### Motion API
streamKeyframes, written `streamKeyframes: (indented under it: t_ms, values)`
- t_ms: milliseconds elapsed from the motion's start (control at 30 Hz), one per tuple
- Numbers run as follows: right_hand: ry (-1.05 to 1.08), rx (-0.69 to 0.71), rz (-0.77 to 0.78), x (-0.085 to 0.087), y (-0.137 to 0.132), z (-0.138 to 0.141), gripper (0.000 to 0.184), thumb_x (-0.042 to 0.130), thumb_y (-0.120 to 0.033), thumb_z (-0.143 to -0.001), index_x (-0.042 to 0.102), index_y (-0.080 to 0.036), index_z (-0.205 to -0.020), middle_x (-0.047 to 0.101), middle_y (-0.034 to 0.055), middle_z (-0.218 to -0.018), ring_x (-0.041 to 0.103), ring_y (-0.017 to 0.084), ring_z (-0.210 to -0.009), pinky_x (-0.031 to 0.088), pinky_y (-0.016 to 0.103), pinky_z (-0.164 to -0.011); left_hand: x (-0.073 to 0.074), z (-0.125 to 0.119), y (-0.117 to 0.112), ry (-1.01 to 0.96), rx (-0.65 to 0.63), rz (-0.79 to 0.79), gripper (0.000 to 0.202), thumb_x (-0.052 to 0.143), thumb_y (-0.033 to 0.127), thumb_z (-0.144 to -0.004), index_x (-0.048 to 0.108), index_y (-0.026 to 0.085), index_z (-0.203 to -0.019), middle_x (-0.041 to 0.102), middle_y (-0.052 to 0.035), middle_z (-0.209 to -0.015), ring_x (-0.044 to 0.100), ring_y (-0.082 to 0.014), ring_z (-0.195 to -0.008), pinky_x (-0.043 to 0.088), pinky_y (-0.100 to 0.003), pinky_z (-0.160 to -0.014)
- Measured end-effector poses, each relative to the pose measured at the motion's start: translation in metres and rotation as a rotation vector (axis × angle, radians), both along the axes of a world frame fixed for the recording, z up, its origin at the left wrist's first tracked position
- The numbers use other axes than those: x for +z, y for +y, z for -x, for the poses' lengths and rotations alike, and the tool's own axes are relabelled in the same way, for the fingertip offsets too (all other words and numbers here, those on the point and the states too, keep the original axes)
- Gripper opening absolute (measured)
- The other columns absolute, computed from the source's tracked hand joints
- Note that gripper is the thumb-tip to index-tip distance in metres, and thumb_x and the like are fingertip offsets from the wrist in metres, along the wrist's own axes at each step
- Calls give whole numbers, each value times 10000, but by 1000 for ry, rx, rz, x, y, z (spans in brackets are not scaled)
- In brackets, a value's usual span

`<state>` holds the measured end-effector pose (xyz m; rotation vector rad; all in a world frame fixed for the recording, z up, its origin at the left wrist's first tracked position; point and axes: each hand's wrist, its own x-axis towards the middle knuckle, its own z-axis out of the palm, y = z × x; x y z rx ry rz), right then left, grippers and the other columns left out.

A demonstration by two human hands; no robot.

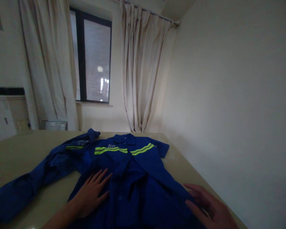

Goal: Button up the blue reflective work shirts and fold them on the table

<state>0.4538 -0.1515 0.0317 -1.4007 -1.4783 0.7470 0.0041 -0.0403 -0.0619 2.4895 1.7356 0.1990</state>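
Observation:
A blue short-sleeved work shirt point(143, 178) with yellow-green reflective stripes lies front up, its collar pointing away from me and its lower front wrinkled. My left hand point(92, 189) rests flat on the left part of its front, fingers spread. At the shirt's right edge is my right hand point(209, 206), thumb and fingers apart, with nothing seen between them; part of it runs out of view at the bottom. To the left, a second blue work garment point(59, 159) with a similar stripe lies bunched, partly against the shirt.
Both garments are on a pale table point(178, 162), whose right edge runs along a bare wall point(228, 95). Behind it are a window point(97, 60) and long beige curtains point(143, 63). A white cabinet point(4, 114) stands at the far left.

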Motion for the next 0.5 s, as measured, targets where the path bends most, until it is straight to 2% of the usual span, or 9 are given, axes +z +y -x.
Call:
streamKeyframes:
  t_ms: [67,100,167,233,267,300,367,433,500]
  values:
    - [256,-105,46,-5,-1,-7,531,861,-550,-674,783,-287,-1129,794,101,-1087,754,316,-942,633,373,-786,-1,-3,-26,-45,72,-103,581,426,398,-989,430,261,-1554,376,-60,-1646,344,-331,-1514,307,-531,-1247]
    - [387,-145,63,-8,-1,-6,563,861,-574,-669,775,-284,-1143,786,108,-1120,748,324,-975,632,381,-787,-2,-10,-39,-80,63,-172,565,423,307,-982,450,262,-1544,432,-49,-1619,396,-308,-1490,346,-481,-1238]
    - [605,-183,86,-11,2,1,622,862,-595,-660,750,-302,-1197,763,108,-1198,734,338,-1028,631,407,-789,-7,-35,-63,-144,-87,-286,547,401,195,-975,506,324,-1496,577,-22,-1509,535,-257,-1381,437,-395,-1178]
    - [734,-159,89,-11,7,15,686,868,-564,-665,697,-330,-1286,746,92,-1242,730,337,-1041,632,424,-782,-16,-72,-80,-126,-364,-274,452,421,208,-998,613,370,-1374,738,-34,-1266,687,-243,-1149,558,-366,-1009]
    - [764,-142,84,-9,12,23,716,875,-533,-664,671,-335,-1322,745,84,-1243,732,332,-1032,632,425,-775,-22,-92,-85,-88,-436,-242,415,436,229,-1006,633,356,-1348,766,-51,-1183,718,-248,-1049,591,-366,-913]
    - [780,-136,71,-4,17,29,737,878,-501,-665,652,-330,-1346,748,78,-1236,735,325,-1020,633,419,-771,-26,-111,-87,-48,-435,-220,415,445,226,-1006,620,313,-1372,755,-86,-1208,712,-269,-1060,592,-385,-885]
    - [797,-171,25,11,31,36,751,875,-457,-659,645,-292,-1355,763,75,-1188,743,309,-976,633,398,-761,-30,-143,-84,-17,-339,-185,389,492,207,-983,650,250,-1335,721,-135,-1262,685,-305,-1115,568,-428,-911]
    - [818,-253,-13,31,47,37,762,880,-429,-629,658,-246,-1335,786,74,-1080,751,296,-896,633,382,-731,-24,-164,-77,-15,-291,-125,321,517,186,-961,713,219,-1213,720,-149,-1235,661,-319,-1146,524,-468,-972]
    - [836,-337,-54,54,62,34,777,896,-396,-582,672,-211,-1304,792,65,-951,746,280,-812,628,370,-693,-12,-177,-71,-17,-310,-50,272,515,169,-951,748,201,-1087,741,-154,-1140,656,-323,-1144,485,-500,-1010]
